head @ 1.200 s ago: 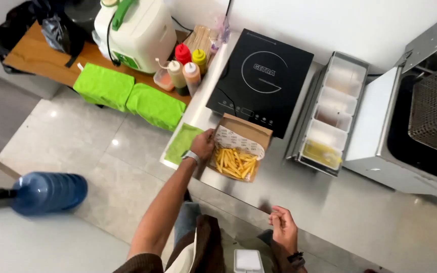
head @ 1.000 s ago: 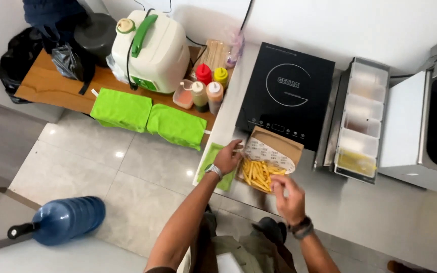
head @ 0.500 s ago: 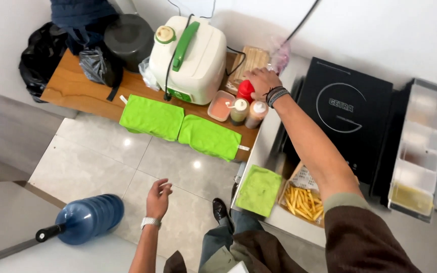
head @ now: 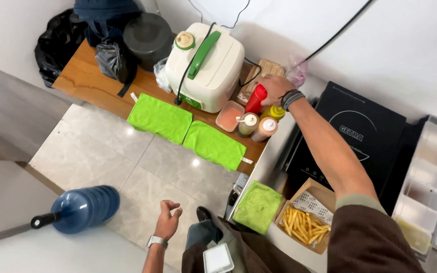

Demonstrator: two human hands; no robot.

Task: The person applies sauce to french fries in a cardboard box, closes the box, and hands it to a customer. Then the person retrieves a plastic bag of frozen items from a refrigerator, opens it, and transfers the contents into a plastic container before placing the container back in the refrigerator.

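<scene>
My right hand (head: 275, 89) reaches far across the counter and grips a red squeeze bottle (head: 255, 100), lifted slightly above the other sauce bottles. A yellow-capped bottle (head: 275, 112), a white-capped bottle (head: 248, 123) and an orange one (head: 265, 129) stand close beneath it. My left hand (head: 168, 220) hangs low over the floor, fingers loosely curled, holding nothing. A cardboard box of fries (head: 304, 223) with paper lining sits on the steel counter near my body.
A white rice cooker (head: 206, 65) stands on the wooden table (head: 84, 76) beside two green cloths (head: 160, 117). A black induction cooktop (head: 362, 139), a condiment tray (head: 423, 187), a green cloth (head: 258, 206) and a blue water jug (head: 84, 208) on the floor.
My right hand went from the fries box to the sauce bottles and closed on the red one. My left hand left the box and dropped beside me.
</scene>
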